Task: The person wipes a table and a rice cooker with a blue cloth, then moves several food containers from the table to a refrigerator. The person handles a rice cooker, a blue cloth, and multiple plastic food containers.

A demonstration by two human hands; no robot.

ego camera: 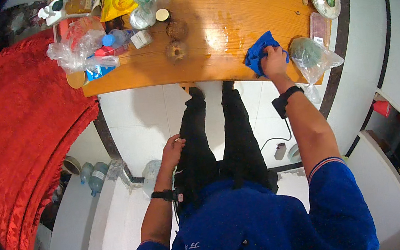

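Note:
My right hand (275, 62) grips a crumpled blue cloth (256, 55), pressed on the wooden tabletop (110, 84) near its front right corner. Wet, shiny patches and drops lie on the wood left of the cloth. Just right of that hand is a knotted clear plastic bag (307, 54) with a round green thing inside, partly over the table's edge. My left hand (173, 152) hangs below the table beside my left thigh, its fingers loosely curled. A small pale spot shows at its fingertips; whether it is an object is unclear.
At the table's left crowd a blue-capped plastic bottle (117, 39), plastic bags (74, 52), a yellow packet (115, 0) and a small white box (141, 39). Two round brown objects (176, 50) sit nearby. A lidded clear container (325, 0) and a flat pack (318, 27) line the right edge.

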